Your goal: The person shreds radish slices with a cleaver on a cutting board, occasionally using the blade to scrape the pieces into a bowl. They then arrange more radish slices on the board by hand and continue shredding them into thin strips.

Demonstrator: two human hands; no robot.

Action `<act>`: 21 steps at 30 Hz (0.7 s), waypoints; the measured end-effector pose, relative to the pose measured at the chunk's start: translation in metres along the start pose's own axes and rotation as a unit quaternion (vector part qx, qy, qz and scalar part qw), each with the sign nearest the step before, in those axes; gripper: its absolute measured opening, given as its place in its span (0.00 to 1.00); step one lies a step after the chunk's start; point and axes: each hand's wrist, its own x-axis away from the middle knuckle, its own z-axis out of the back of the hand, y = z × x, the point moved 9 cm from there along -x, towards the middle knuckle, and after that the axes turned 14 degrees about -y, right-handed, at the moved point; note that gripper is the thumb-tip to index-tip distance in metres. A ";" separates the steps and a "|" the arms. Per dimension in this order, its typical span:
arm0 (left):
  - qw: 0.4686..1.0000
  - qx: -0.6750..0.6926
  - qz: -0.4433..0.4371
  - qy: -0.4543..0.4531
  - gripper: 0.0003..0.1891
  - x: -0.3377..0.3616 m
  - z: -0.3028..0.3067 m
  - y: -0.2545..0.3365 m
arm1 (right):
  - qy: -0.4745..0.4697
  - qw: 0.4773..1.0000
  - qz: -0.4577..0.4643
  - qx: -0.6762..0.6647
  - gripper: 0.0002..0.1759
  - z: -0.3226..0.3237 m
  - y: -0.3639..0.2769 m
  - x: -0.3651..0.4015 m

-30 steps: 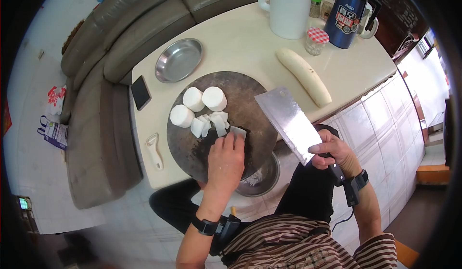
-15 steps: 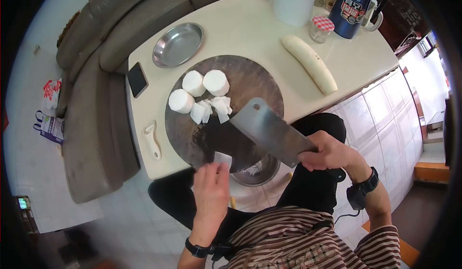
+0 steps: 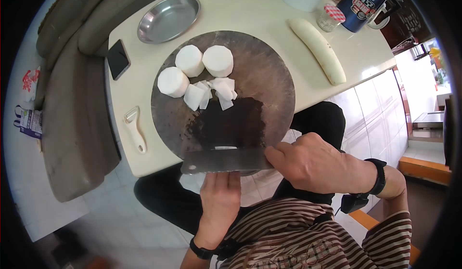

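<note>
My right hand (image 3: 308, 163) is closed round the handle end of a wide cleaver (image 3: 226, 160), whose blade lies across the near edge of the round cutting board (image 3: 269, 81). My left hand (image 3: 220, 196) is just below the blade, its fingers together and their tips hidden behind it. A thin strip of white vegetable (image 3: 225, 148) shows at the blade's far side. Three thick white chunks (image 3: 218, 61) stand on the far left part of the board, with several smaller cut pieces (image 3: 194, 97) in front of them. A dark wet patch covers the board's middle.
A metal dish (image 3: 168, 19), a phone (image 3: 118, 59) and a peeler (image 3: 135, 129) lie on the table (image 3: 250, 9) to the left. At the right are a long pale radish (image 3: 317, 51), a jar with a checked lid (image 3: 330, 18) and a blue flask (image 3: 362, 5).
The cleaver has swung down and left, from above the board's right side to its near edge, in my right hand. The white piece by my left fingers is now mostly hidden by the blade.
</note>
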 end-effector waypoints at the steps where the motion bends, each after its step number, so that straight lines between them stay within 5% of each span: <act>1: 1.000 0.000 0.000 -0.004 0.13 -0.001 0.000 0.000 | -0.006 1.000 -0.001 -0.002 0.09 0.001 0.000 -0.001; 10: 1.000 0.004 -0.001 -0.017 0.12 -0.003 0.000 -0.003 | -0.087 0.996 0.000 -0.009 0.10 -0.006 0.004 -0.014; 21: 0.999 -0.017 0.006 -0.038 0.16 -0.006 0.002 0.000 | -0.071 0.996 0.020 0.042 0.07 -0.005 -0.011 -0.054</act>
